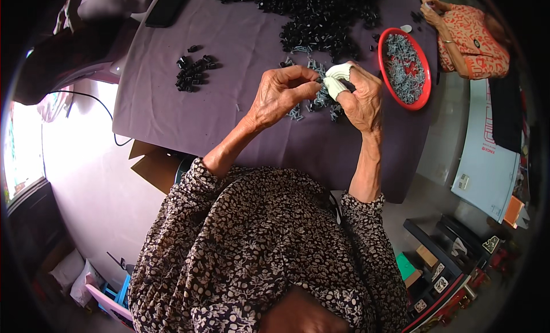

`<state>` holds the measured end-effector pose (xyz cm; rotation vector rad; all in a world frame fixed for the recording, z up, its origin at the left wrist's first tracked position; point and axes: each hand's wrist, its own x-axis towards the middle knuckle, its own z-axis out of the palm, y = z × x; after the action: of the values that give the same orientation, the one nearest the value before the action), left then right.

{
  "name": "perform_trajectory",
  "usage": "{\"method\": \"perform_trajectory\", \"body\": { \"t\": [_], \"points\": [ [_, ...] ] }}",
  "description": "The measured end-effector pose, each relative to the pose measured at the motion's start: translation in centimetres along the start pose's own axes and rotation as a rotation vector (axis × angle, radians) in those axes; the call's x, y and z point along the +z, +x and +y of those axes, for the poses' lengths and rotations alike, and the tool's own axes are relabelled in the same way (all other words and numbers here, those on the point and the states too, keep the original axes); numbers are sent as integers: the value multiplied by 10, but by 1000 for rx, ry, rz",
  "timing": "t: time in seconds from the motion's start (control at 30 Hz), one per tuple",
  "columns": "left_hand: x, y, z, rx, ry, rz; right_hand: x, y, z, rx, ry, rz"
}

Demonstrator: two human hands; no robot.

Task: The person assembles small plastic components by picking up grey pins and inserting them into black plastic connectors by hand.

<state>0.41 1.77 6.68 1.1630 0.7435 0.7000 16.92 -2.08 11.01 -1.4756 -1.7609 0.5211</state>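
My left hand has its thumb and forefinger pinched together over the table, on something too small to make out. Close against it, my right hand wears white cloth finger covers on thumb and forefinger, their tips also pressed together. Whatever lies between the fingertips is hidden. Beneath both hands is a loose scatter of small grey pin-like pieces, mixed with a few black ones. Beyond them spreads a large heap of small black parts. A smaller group of black parts lies to the left.
A red basin of similar grey pieces stands right of my right hand. The purple tablecloth drapes over the near edge. A dark flat object lies far left. Another person in orange patterned clothes works at the far right.
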Motion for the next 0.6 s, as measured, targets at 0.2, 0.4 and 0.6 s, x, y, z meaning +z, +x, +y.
{"method": "perform_trajectory", "body": {
  "t": [0.2, 0.4, 0.6],
  "points": [
    [2, -3, -4, 8, 5, -2, -3, 0, 1, -17, -49, -48],
    [5, -6, -4, 1, -14, -9, -5, -1, 0, -55, -82, -87],
    [9, -13, -11, 98, 204, 1, -6, -8, 1, -124, -156, -159]
  ]
}}
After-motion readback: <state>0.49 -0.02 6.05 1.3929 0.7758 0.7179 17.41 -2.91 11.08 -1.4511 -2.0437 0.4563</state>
